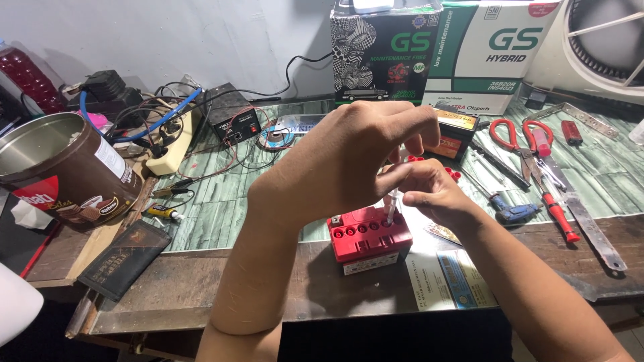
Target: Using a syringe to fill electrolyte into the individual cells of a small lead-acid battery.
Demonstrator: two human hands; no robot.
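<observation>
On the green marble-patterned tabletop (221, 221) stands a small red-topped battery with a row of round filler holes (369, 236), near the front edge. The person's right hand (429, 191) pinches a thin white tube (392, 204) between fingertips, its lower end set at one of the holes on the battery's right side. The left hand (349, 157) is raised above, fingers curled and closed around the tube's upper part, though exactly what it holds is hidden. Red-handled scissors (520, 137) and a blue-handled screwdriver (510, 211) lie to the right; a brown round tin (57, 171) lies tipped at the left.
</observation>
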